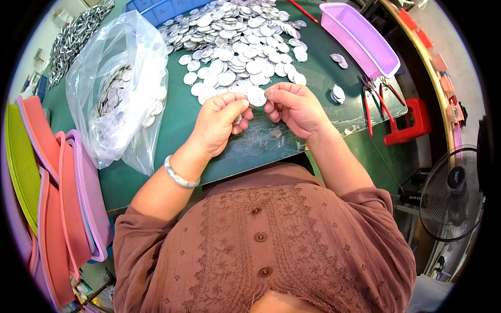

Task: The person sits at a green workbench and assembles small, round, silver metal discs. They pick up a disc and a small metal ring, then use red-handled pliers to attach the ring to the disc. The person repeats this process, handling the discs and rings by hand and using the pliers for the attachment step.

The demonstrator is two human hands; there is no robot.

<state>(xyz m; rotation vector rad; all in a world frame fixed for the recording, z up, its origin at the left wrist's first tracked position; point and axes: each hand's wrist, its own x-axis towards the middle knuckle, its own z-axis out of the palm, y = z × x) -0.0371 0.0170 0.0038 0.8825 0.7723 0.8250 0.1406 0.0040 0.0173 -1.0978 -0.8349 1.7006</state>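
Between my two hands, just above the near edge of the table, is a round silvery metal disc [257, 96]. My left hand [223, 116] pinches its left side between thumb and fingers; part of another disc shows under those fingers. The thumb and forefinger of my right hand [295, 108] close on the right side of the same disc. Right beyond my hands spreads a large heap of similar flat discs [235, 57], some with a small loop at the rim. To the left stands a clear plastic bag [138, 39] with more discs inside.
A purple basket [360, 39] lies at the far right, near red-handled pliers [368, 107] and a few stray discs [337, 94]. Stacked coloured baskets [60, 198] stand left of the green table [235, 156]. A blue tray [162, 10] and small metal parts [78, 36] are farther back. A fan [453, 190] stands right.
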